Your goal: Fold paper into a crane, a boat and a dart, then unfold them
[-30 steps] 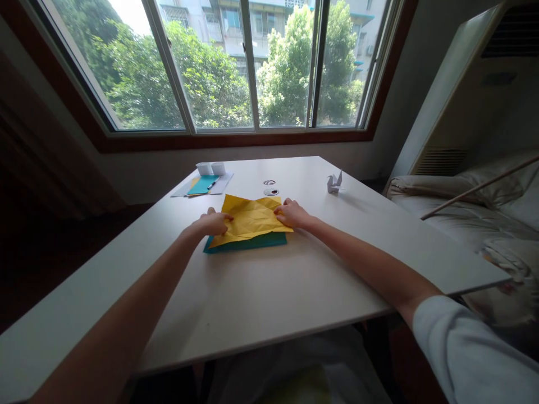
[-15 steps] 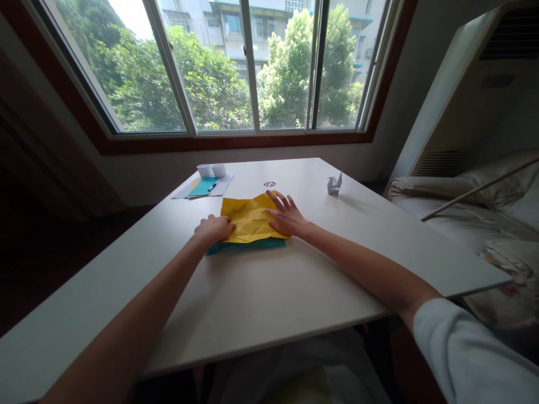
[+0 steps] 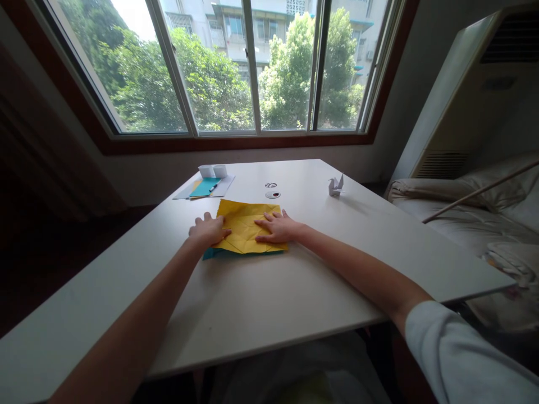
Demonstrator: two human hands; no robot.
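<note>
A creased yellow paper sheet [image 3: 244, 221] lies on the white table [image 3: 273, 292], on top of a teal sheet [image 3: 219, 254] that peeks out at its near edge. My left hand [image 3: 207, 230] presses flat on the yellow sheet's left edge. My right hand [image 3: 275, 229] lies flat on the sheet's right half, fingers spread and pointing left. Neither hand grips anything.
A white paper crane [image 3: 335, 186] stands at the far right of the table. At the far left lie papers with a teal card and a pen [image 3: 205, 187] and two small white boxes [image 3: 213, 170]. Two small round items [image 3: 272, 194] sit beyond the sheet. A sofa [image 3: 471, 207] is at right.
The yellow sheet, lifted and skewed a second ago, now lies flat and squared over the teal sheet. My right hand has slid from its right edge onto the sheet and pressed down.
</note>
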